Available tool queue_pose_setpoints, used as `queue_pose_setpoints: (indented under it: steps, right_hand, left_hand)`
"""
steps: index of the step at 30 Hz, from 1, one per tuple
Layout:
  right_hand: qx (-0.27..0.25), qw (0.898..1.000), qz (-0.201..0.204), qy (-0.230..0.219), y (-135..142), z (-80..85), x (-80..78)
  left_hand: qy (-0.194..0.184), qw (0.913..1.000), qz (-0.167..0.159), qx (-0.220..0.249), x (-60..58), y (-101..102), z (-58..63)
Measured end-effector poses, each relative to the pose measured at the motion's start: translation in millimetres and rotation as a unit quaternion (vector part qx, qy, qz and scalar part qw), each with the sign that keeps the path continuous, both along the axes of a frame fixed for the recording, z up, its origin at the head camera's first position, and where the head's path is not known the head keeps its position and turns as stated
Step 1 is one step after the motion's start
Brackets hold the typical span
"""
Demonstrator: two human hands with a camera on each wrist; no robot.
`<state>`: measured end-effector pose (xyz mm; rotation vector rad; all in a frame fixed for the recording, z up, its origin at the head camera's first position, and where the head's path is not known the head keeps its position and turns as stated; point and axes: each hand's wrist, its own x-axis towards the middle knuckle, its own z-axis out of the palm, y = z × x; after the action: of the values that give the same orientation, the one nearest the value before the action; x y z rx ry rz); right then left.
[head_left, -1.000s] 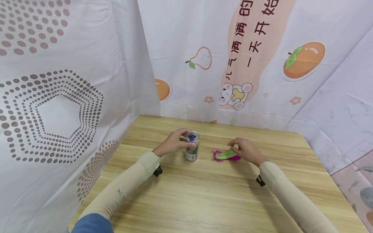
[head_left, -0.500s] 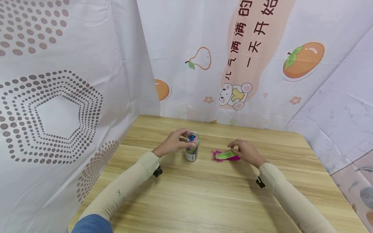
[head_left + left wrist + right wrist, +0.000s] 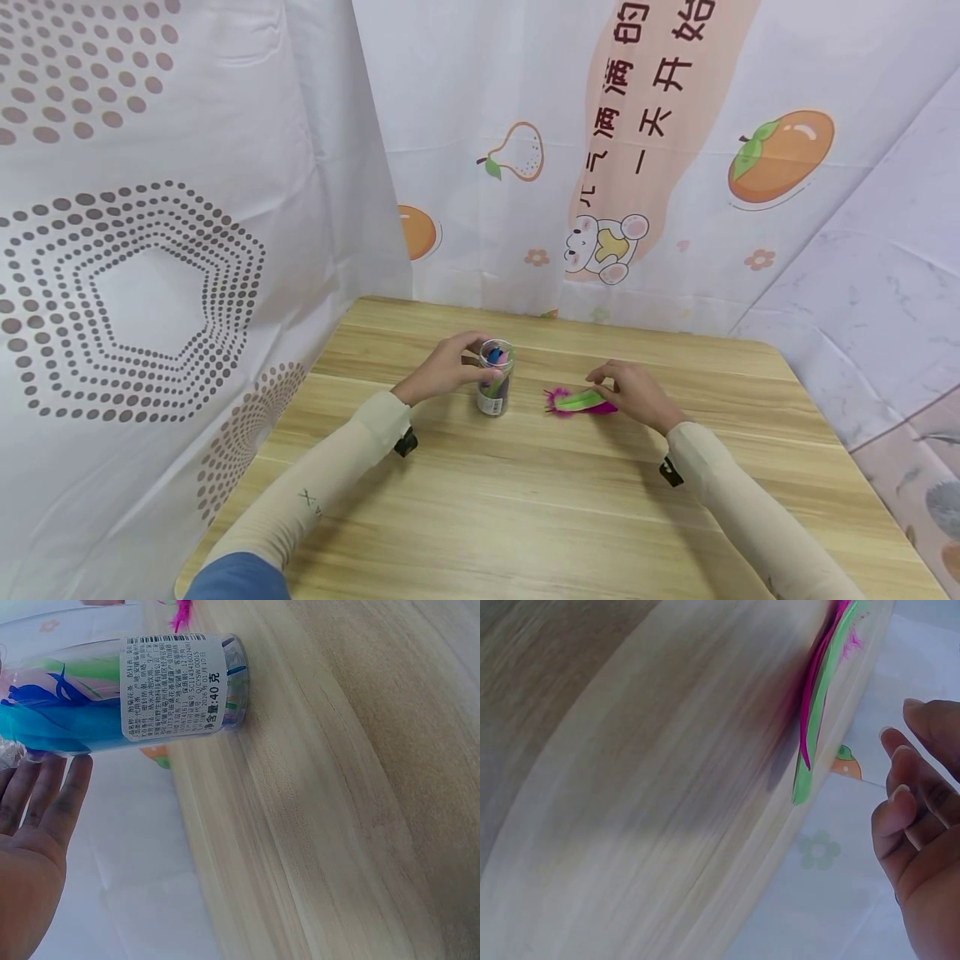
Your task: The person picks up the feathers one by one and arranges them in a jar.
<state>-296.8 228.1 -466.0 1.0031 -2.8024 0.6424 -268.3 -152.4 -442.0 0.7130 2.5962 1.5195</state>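
A clear jar point(image 3: 494, 395) with blue, pink and green feathers inside stands upright on the wooden table. My left hand point(image 3: 448, 367) grips it from the left, thumb in front and fingers behind; in the left wrist view the fingers lie against the clear wall beyond a white printed label point(image 3: 176, 686). Right of the jar lies a green feather point(image 3: 576, 402) over a magenta feather point(image 3: 604, 408) with a fluffy end. My right hand point(image 3: 636, 393) hovers at their right end, fingers loosely curled. The right wrist view shows a gap between the fingertips and the feathers, nothing held.
The light wooden table point(image 3: 480, 500) has its back edge against a white curtain point(image 3: 465, 167) printed with fruit and characters. Another patterned curtain point(image 3: 315, 208) hangs along the left side. Each wrist wears a black strap.
My right hand has sunk very slightly beside the feathers. The left hand and the jar keep their places.
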Motion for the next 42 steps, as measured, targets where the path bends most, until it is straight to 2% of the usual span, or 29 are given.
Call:
queue_pose_setpoints:
  steps: [6,18,35,42]
  right_hand:
    - [-0.002,1.0,-0.001,-0.013,1,0.2,1.9]
    - [-0.017,1.0,0.002,0.001,5,-8.8,0.7]
    - [0.015,1.0,-0.021,-0.017,16,-18.8,-5.3]
    - [0.031,0.999,-0.02,-0.005,20,-24.3,-10.4]
  left_hand:
    - [0.0,1.0,0.0,0.001,0.4,0,0.3]
    - [-0.004,0.9999,-0.008,0.012,0.2,-2,-1.8]
    - [-0.006,0.9999,-0.007,0.011,0.7,-2,0.2]
    - [-0.002,1.0,-0.006,0.005,-0.1,-2,0.6]
